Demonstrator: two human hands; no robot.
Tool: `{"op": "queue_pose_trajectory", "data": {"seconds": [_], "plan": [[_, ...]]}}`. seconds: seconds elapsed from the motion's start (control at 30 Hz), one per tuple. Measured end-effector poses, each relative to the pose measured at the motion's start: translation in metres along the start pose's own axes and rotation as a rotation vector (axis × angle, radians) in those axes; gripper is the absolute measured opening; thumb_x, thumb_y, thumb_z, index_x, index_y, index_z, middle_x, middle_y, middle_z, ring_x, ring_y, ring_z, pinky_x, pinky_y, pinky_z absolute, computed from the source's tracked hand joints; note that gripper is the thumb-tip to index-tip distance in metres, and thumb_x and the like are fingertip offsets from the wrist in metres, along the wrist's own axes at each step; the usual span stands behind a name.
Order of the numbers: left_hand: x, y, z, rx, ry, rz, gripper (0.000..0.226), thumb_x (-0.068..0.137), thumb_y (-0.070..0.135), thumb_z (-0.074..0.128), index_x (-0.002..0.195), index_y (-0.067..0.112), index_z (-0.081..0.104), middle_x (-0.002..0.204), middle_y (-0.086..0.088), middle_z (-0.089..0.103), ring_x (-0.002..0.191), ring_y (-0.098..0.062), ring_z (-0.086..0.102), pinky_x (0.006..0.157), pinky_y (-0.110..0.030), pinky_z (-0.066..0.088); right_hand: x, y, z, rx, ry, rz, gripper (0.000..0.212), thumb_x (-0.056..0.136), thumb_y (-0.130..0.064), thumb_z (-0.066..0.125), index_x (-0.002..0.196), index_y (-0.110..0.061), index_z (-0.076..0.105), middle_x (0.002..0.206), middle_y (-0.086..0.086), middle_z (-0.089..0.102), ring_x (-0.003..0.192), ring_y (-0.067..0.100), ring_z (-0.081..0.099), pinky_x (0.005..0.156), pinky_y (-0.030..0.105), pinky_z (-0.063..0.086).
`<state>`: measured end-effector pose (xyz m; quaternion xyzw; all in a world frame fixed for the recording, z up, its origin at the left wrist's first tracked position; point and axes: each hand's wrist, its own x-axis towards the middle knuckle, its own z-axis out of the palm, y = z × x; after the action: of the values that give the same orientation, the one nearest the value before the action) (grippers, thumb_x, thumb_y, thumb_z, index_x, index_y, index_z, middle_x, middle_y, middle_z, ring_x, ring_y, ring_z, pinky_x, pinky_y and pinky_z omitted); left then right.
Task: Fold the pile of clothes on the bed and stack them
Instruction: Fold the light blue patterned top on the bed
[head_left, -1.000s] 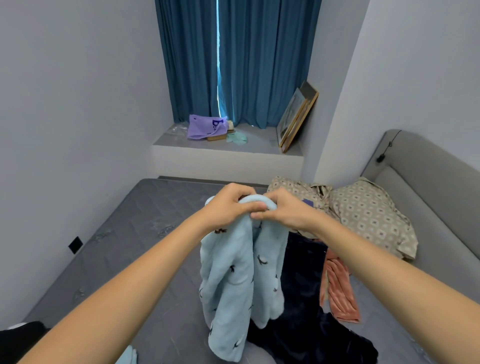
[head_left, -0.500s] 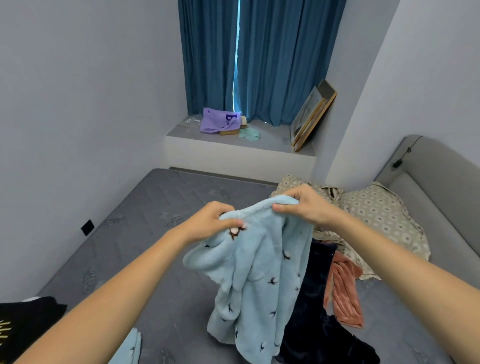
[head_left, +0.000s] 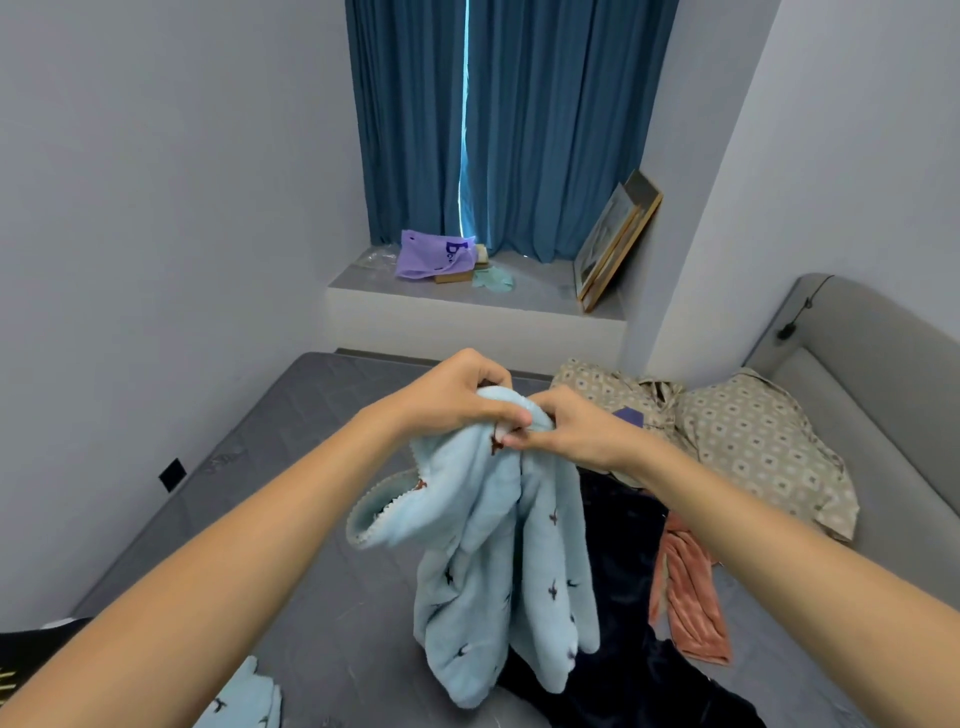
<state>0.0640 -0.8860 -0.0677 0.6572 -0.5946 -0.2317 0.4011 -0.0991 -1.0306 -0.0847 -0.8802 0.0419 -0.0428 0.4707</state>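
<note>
A light blue fleece garment (head_left: 498, 561) with small dark bird prints hangs in the air above the grey bed (head_left: 270, 447). My left hand (head_left: 452, 397) grips its top edge, and my right hand (head_left: 571, 434) pinches the same edge right beside it. Below and to the right lie a dark navy garment (head_left: 628, 654), a salmon pink garment (head_left: 685, 592) and a beige patterned shirt (head_left: 737, 436). Another light blue piece (head_left: 244, 699) with the same print lies at the bottom left, beside a black garment (head_left: 31, 644).
A grey padded headboard (head_left: 862, 374) bounds the bed on the right. Behind the bed, a window ledge (head_left: 467, 296) holds a purple bag (head_left: 434, 254) and leaning picture frames (head_left: 615, 239) under teal curtains. Grey walls close in left and right.
My hands spread apart along the blue garment's edge, then came back together at its top. The garment now hangs bunched below them.
</note>
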Motion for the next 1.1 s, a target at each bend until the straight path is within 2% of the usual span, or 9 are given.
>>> {"op": "queue_pose_trajectory", "data": {"seconds": [0.07, 0.23, 0.3, 0.5, 0.63, 0.73, 0.83, 0.9, 1.1], "plan": [[-0.006, -0.007, -0.002, -0.045, 0.039, -0.021, 0.033, 0.084, 0.035, 0.088, 0.077, 0.008, 0.071, 0.074, -0.015, 0.070, 0.066, -0.014, 0.060, 0.063, -0.032, 0.045, 0.000, 0.002, 0.000, 0.019, 0.014, -0.008, 0.020, 0.098, -0.030, 0.074, 0.103, -0.012, 0.078, 0.102, 0.026, 0.072, 0.088, 0.018, 0.062, 0.080, 0.040, 0.047], [-0.030, -0.037, -0.001, -0.173, 0.147, -0.080, 0.027, 0.087, 0.042, 0.083, 0.092, 0.016, 0.076, 0.091, -0.007, 0.077, 0.081, -0.013, 0.070, 0.072, -0.031, 0.053, 0.002, 0.009, 0.005, 0.071, 0.117, -0.020, 0.020, 0.101, -0.021, 0.069, 0.108, -0.003, 0.073, 0.105, 0.025, 0.072, 0.090, 0.029, 0.070, 0.085, 0.056, 0.054], [-0.041, -0.048, -0.001, -0.188, 0.197, -0.092, 0.033, 0.087, 0.048, 0.079, 0.100, 0.018, 0.075, 0.099, -0.005, 0.076, 0.087, -0.011, 0.069, 0.077, -0.029, 0.054, 0.004, 0.011, 0.007, 0.117, 0.155, -0.024, 0.020, 0.101, -0.018, 0.068, 0.111, -0.001, 0.072, 0.108, 0.026, 0.071, 0.093, 0.028, 0.069, 0.089, 0.059, 0.054], [-0.073, -0.073, 0.007, -0.353, 0.265, -0.147, 0.050, 0.088, 0.057, 0.069, 0.125, 0.023, 0.065, 0.112, 0.008, 0.072, 0.101, -0.010, 0.068, 0.083, -0.026, 0.053, 0.014, 0.015, 0.011, 0.174, 0.218, 0.005, 0.019, 0.100, -0.020, 0.070, 0.109, -0.004, 0.074, 0.108, 0.024, 0.073, 0.105, 0.047, 0.067, 0.093, 0.060, 0.054], [-0.096, -0.093, 0.009, -0.434, 0.246, -0.192, 0.048, 0.097, 0.053, 0.063, 0.134, 0.023, 0.065, 0.128, 0.000, 0.072, 0.121, -0.020, 0.068, 0.103, -0.036, 0.053, 0.018, 0.016, 0.013, 0.239, 0.272, 0.024, 0.013, 0.099, -0.023, 0.071, 0.102, -0.011, 0.077, 0.102, 0.016, 0.077, 0.094, 0.031, 0.075, 0.082, 0.044, 0.058], [-0.112, -0.103, 0.015, -0.515, 0.267, -0.259, 0.054, 0.085, 0.060, 0.063, 0.128, 0.029, 0.073, 0.133, 0.004, 0.071, 0.131, -0.023, 0.061, 0.103, -0.038, 0.053, 0.018, 0.015, 0.012, 0.299, 0.348, 0.035, 0.010, 0.098, -0.022, 0.072, 0.094, -0.015, 0.078, 0.095, 0.007, 0.079, 0.087, 0.021, 0.075, 0.076, 0.032, 0.059], [-0.122, -0.113, 0.037, -0.810, 0.326, -0.323, 0.083, 0.069, 0.059, 0.077, 0.139, 0.017, 0.066, 0.140, -0.013, 0.066, 0.133, -0.038, 0.059, 0.100, -0.047, 0.058, 0.019, 0.014, 0.010, 0.367, 0.390, 0.071, 0.014, 0.099, -0.019, 0.070, 0.088, -0.021, 0.079, 0.095, 0.009, 0.080, 0.086, 0.023, 0.076, 0.073, 0.031, 0.059], [-0.128, -0.116, 0.059, -0.852, 0.302, -0.284, 0.099, 0.068, 0.067, 0.085, 0.149, 0.018, 0.055, 0.145, -0.014, 0.062, 0.134, -0.035, 0.060, 0.107, -0.053, 0.053, 0.019, 0.013, 0.009, 0.386, 0.396, 0.088, 0.015, 0.100, -0.018, 0.069, 0.089, -0.020, 0.079, 0.097, 0.012, 0.079, 0.086, 0.025, 0.076, 0.073, 0.031, 0.059], [-0.117, -0.104, 0.113, -1.051, 0.437, -0.259, 0.093, 0.072, 0.042, 0.094, 0.148, 0.010, 0.052, 0.143, -0.016, 0.063, 0.136, -0.034, 0.058, 0.118, -0.054, 0.042, 0.014, 0.014, 0.004, 0.451, 0.462, 0.125, 0.011, 0.099, -0.020, 0.070, 0.095, -0.016, 0.080, 0.101, 0.014, 0.080, 0.090, 0.027, 0.077, 0.072, 0.031, 0.060]]}}
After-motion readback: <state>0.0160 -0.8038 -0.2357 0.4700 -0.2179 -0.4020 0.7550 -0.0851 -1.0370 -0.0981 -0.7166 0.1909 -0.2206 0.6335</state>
